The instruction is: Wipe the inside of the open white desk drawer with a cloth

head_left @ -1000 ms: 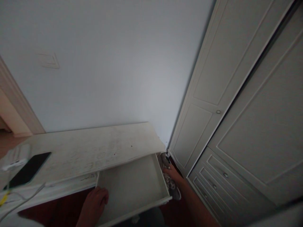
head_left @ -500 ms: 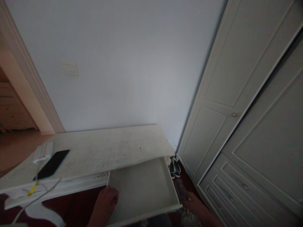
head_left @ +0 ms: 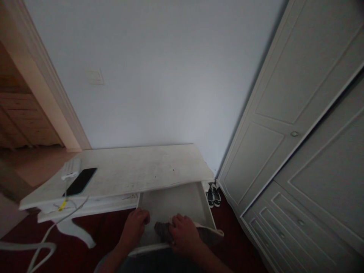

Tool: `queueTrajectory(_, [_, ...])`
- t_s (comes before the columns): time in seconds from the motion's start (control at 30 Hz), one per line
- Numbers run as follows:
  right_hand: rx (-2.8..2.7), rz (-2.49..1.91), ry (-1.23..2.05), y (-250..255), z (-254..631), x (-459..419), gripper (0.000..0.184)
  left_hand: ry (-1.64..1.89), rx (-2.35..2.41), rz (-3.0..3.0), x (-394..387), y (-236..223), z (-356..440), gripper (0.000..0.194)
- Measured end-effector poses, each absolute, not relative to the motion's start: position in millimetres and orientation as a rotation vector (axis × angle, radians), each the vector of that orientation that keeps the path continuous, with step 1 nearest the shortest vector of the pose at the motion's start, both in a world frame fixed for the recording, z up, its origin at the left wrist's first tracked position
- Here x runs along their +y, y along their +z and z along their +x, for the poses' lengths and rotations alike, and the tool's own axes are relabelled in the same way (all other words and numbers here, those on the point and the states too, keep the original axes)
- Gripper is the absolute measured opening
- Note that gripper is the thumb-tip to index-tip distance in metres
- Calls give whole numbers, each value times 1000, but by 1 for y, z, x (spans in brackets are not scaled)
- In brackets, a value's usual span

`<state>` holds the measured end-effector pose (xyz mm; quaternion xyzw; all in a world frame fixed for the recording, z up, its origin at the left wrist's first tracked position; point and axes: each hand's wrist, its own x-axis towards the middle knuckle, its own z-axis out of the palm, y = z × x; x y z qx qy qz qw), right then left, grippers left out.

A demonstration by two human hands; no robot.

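Observation:
A white drawer (head_left: 176, 199) is pulled out from the low white table (head_left: 142, 167). Curled over its left side wall is my left hand (head_left: 138, 220), with closed fingers. My right hand (head_left: 183, 229) grips a soft grey patterned cloth item (head_left: 209, 234) with a pale edge, whose exact kind I cannot make out. The cloth lies low across the front part of the drawer, and its right end reaches over the right wall. My palm and fingers hide its middle.
A black phone (head_left: 81, 181) and a white power strip (head_left: 71, 168) lie on the table's left end, with a white cable (head_left: 47, 237) hanging down. Dark sneakers (head_left: 214, 195) stand on the red floor beside the drawer. A tall wardrobe (head_left: 270, 151) rises at the right.
My right hand has brought the cloth item up from the floor right of the drawer and over into it. The sneakers came into view. My left hand stays at the drawer's left wall.

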<state>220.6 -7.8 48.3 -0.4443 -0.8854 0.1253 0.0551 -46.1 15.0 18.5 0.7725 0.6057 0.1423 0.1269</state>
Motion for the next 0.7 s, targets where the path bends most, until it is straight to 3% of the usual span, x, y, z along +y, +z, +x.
queueTrajectory(0.13, [-2801,-1383,378,57,203,1,30,309,1802,2243,15,22,-43,33])
queueTrajectory(0.4, [-2698,-1512,377,53,275,-19,63,266,1829,2216,18,17,-43,32])
queueTrajectory(0.5, [-2696,-1551,351,46,294,-20,68,290,1801,2210,18,20,-42,33])
queueTrajectory(0.63, [-2833,-1299,334,30,245,-22,66,320,1785,2232,17,24,-42,28])
queueTrajectory(0.7, [-2829,-1156,338,26,195,-24,54,319,1769,2224,18,25,-43,25])
